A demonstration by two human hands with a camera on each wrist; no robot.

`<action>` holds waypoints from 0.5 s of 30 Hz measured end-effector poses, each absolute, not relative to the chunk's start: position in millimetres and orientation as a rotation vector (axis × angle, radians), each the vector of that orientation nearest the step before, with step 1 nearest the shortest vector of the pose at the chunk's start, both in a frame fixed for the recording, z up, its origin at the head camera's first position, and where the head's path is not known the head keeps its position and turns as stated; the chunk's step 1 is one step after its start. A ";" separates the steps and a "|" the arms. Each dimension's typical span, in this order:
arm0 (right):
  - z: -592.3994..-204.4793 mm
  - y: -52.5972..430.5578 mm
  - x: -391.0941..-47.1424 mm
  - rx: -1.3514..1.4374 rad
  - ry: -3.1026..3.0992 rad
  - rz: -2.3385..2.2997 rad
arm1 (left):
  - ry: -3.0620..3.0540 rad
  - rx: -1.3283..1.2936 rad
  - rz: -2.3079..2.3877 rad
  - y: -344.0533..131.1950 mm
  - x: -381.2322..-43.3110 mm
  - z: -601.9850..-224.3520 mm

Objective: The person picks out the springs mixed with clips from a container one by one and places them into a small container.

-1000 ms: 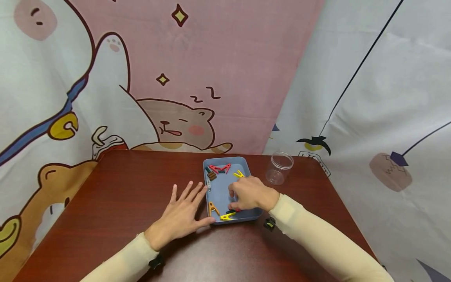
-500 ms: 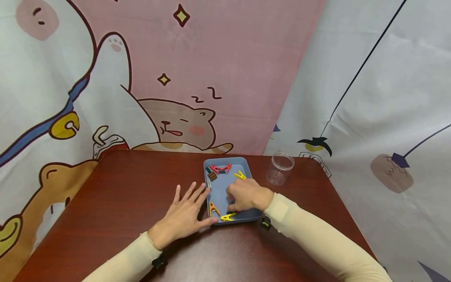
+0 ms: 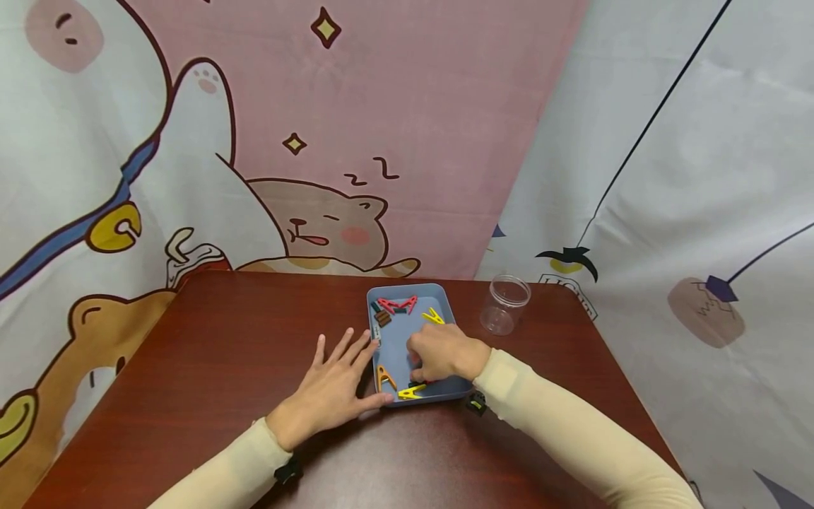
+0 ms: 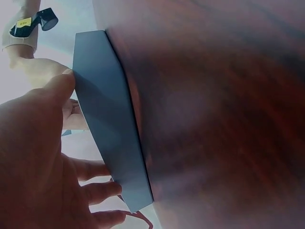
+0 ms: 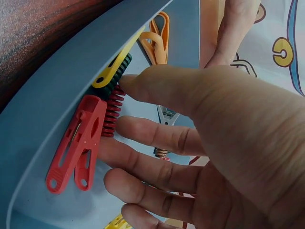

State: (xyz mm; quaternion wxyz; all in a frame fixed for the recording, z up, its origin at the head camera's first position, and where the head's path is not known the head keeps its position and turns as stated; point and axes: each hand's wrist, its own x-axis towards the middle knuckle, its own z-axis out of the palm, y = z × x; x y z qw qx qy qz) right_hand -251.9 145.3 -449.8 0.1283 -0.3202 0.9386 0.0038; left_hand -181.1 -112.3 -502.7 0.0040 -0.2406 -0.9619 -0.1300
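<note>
A blue-grey tray (image 3: 400, 357) lies on the brown table. My right hand (image 3: 441, 351) reaches down into its near right part. In the right wrist view, the thumb and index finger pinch a red coil spring (image 5: 113, 109) near its two ends. Right beside that spring are a red clothespin (image 5: 78, 143), a dark green coil spring (image 5: 120, 71) and a yellow clothespin (image 5: 109, 71). My left hand (image 3: 331, 392) is spread along the tray's left side. Its thumb and fingertips rest at the tray's rim, seen from outside in the left wrist view.
At the tray's far end lie red clothespins (image 3: 397, 304), brown springs (image 3: 382, 318) and a yellow clothespin (image 3: 433, 316). An orange clothespin (image 3: 385, 377) sits in the near left corner. A clear jar (image 3: 504, 305) stands to the tray's right. A printed cloth hangs behind the table.
My right hand has shifted slightly left and down in the tray over the last second. The left hand has slid a little to the right along the rim.
</note>
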 end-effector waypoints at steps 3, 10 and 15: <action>-450.1 146.0 -252.6 -0.937 2.728 0.003 | -3.012 -0.756 -0.421 -112.0 -181.6 -501.7; -451.4 149.6 -252.9 -0.922 2.739 -0.010 | -3.022 -0.758 -0.428 -111.8 -182.1 -501.5; -450.5 153.8 -252.7 -0.895 2.748 -0.050 | -3.027 -0.756 -0.432 -111.4 -183.3 -501.1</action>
